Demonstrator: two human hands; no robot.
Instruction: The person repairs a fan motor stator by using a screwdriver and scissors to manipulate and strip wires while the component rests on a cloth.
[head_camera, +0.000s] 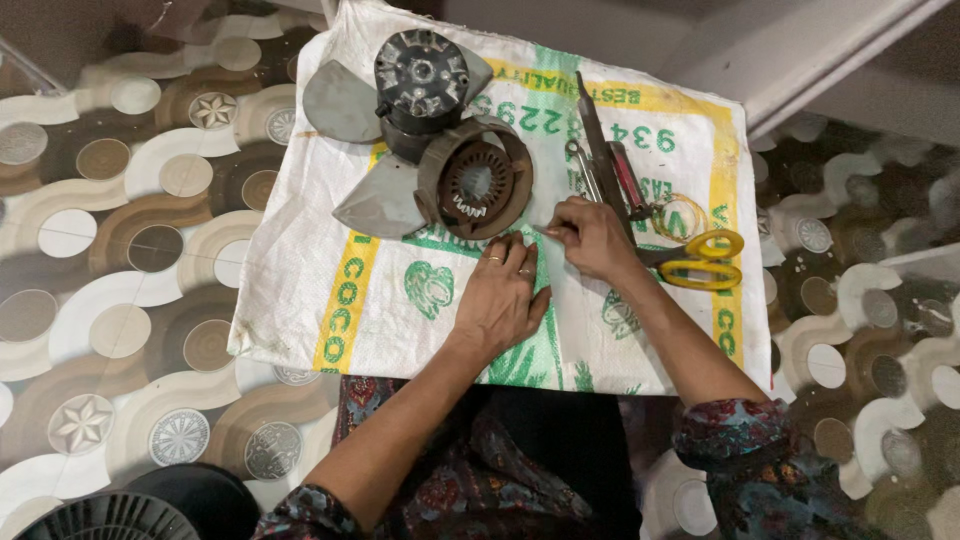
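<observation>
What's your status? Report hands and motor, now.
Left hand flat on sack. Right hand pinching something small beside it, too small to tell. Motor just ahead, untouched. Scissors and tools right of hands.

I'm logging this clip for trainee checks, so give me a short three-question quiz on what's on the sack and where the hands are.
1. True or false: the left hand lies flat on the sack.
2. Which tool lies nearest the right hand? A) scissors B) hammer C) saw
3. Fill in: the stator lies just in front of the fan's ______.

Key: 1 true; 2 A, the yellow-handled scissors just to its right; 3 blades, grey, spread round the motor hub. The right hand's fingers are pinched together; what they pinch is too small to tell.
</observation>
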